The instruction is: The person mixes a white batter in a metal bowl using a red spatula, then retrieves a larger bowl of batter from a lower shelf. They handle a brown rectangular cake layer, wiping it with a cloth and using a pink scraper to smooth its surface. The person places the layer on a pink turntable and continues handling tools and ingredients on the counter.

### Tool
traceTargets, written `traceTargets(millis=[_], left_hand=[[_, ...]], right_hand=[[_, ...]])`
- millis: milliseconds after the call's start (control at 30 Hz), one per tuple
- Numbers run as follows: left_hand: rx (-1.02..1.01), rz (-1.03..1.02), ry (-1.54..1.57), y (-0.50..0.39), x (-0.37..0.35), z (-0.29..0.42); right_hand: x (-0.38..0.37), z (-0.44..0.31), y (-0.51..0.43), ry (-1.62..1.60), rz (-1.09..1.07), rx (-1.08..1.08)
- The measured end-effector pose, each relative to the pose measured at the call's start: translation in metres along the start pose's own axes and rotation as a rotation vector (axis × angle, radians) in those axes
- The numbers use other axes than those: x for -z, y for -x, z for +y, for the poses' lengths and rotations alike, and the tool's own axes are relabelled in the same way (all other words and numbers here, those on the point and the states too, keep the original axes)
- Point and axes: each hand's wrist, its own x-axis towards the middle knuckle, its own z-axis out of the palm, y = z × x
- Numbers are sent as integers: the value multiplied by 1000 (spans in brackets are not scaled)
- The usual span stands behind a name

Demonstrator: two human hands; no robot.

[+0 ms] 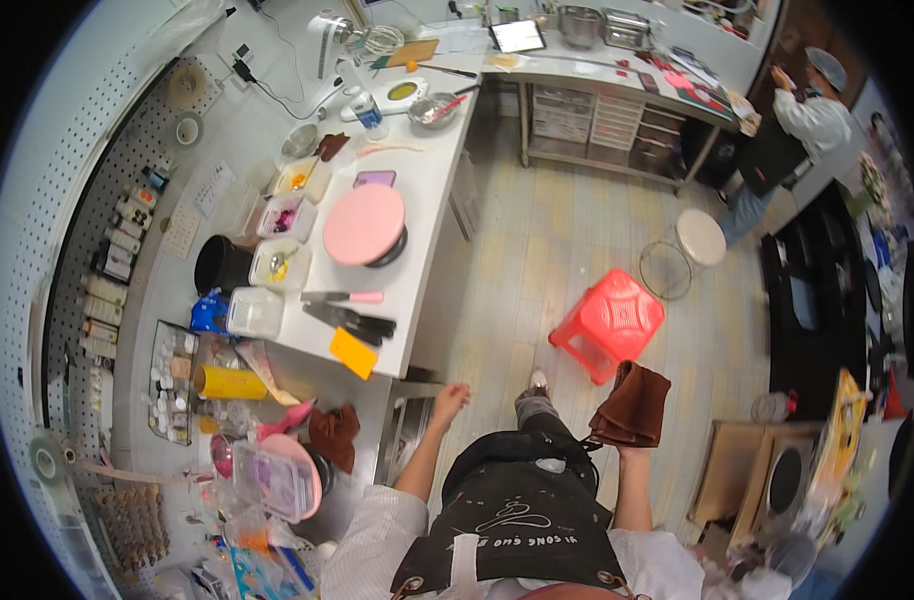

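Observation:
My right hand (637, 452) carries a folded brown cloth (631, 405) out over the floor, and the cloth hides most of its fingers. Nothing is in my left hand (451, 405), which hangs with loosely bent fingers beside the near corner of the white worktable (434, 247). On that table the nearest things are an orange scraper (353, 352), several dark-handled spatulas (352, 321) and a spatula with a pink handle (365, 297). Beyond them stands a pink cake turntable (364, 224). A second brown cloth (334, 437) lies on the lower counter at left.
A red plastic stool (610, 322) stands ahead on the floor, with a round cream-topped stool (701, 237) behind it. At far right a person (794, 135) stands by the back workbench (577, 64). Cardboard (727, 465) leans at lower right.

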Motion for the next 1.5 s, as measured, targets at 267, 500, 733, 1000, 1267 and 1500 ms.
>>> traceTargets(millis=[267,500,733,1000,1267,1500], left_hand=[[41,119,254,-99,-20,142],[-237,279,373,-334,-34,311],[-381,649,-247,-542,-8,440],[11,613,423,-599,-34,464],[96,1020,447,-611,-78,488],[237,1415,-310,-618,-85,515]], right_hand=[[-164,-14,-285,768,-184,48],[-209,44,-483,1260,-224,131],[-229,16,-610,717,-38,75],[-275,-15,-787,751,-300,-25],[-331,15,-1002,481,3,-524],[-408,40,-1072,344,-188,-866]])
